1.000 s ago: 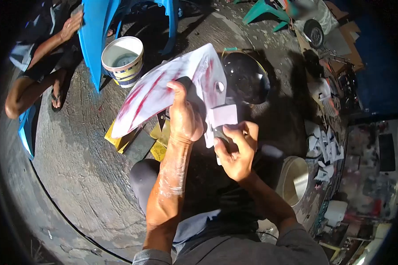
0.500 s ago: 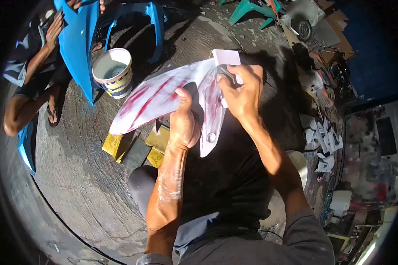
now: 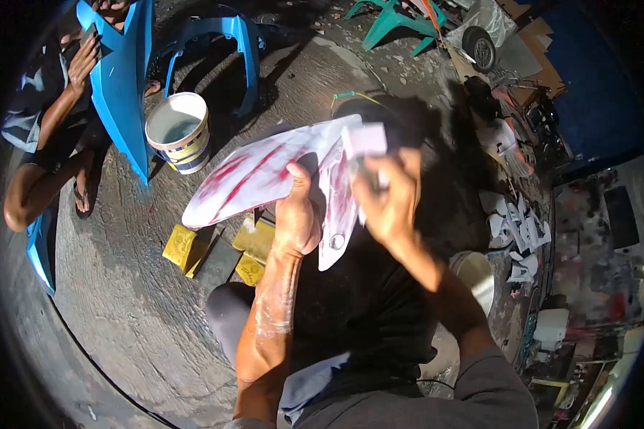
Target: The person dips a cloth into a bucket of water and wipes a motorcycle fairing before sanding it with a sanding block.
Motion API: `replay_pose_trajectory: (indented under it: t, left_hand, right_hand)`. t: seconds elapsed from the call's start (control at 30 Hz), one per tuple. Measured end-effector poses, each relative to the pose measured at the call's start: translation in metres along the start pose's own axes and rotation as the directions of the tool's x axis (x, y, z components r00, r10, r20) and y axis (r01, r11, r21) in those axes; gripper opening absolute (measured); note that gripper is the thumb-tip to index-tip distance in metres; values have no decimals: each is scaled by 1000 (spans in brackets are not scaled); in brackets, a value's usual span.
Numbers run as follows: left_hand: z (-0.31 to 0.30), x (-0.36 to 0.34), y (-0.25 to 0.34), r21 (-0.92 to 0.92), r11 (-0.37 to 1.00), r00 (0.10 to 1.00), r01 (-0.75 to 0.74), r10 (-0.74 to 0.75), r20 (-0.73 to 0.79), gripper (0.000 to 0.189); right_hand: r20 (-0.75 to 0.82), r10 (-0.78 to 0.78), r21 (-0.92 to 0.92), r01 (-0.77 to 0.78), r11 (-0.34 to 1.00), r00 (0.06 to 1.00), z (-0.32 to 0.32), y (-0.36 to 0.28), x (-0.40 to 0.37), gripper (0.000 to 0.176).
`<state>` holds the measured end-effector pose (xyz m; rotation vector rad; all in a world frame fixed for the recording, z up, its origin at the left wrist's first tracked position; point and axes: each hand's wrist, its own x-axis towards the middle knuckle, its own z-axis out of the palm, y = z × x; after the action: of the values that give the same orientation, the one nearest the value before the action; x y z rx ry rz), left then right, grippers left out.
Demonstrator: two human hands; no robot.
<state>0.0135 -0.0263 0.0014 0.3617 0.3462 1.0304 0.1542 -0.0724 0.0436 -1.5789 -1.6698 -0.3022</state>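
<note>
A white curved body panel with red streaks is held up in front of me, its narrower leg pointing down toward my lap. My left hand grips its lower edge, thumb on the streaked face and the other fingers hidden behind. Blurred by motion, my right hand is at the panel's right part. Its fingers are closed on a pale pinkish sheet that looks like folded sandpaper, which sticks out beyond them over the panel's upper right edge. A round hole shows near the leg's tip.
A bucket of water stands beyond the panel, left of centre. Yellow boxes lie below it. At left, another person's hand rests on a blue panel. A green plastic chair and white scraps lie farther off.
My right hand and the pale sheet have moved down along the panel, toward me. My left hand keeps its grip. The whole view has shifted slightly, with the bucket now lower in it.
</note>
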Motion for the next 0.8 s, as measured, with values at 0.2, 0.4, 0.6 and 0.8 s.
replay_pose_trajectory:
  t: [0.2, 0.4, 0.6, 0.8]
  left_hand:
    - [-1, 3, 3, -29, 1000, 999, -2, 3, 45, 63]
    - [3, -4, 1, 67, 998, 999, 2, -5, 41, 62]
    - [-17, -1, -15, 314, 948, 997, -57, 67, -23, 61]
    - [-15, -5, -10, 204, 979, 998, -8, -4, 58, 55]
  right_hand:
    - [-27, 23, 12, -22, 1000, 999, -3, 0, -7, 28]
    - [-43, 59, -177, -65, 982, 997, -9, 24, 35, 26]
    - [63, 217, -154, -205, 967, 974, -13, 38, 34, 29]
    - [44, 55, -139, -48, 989, 998, -18, 11, 12, 27]
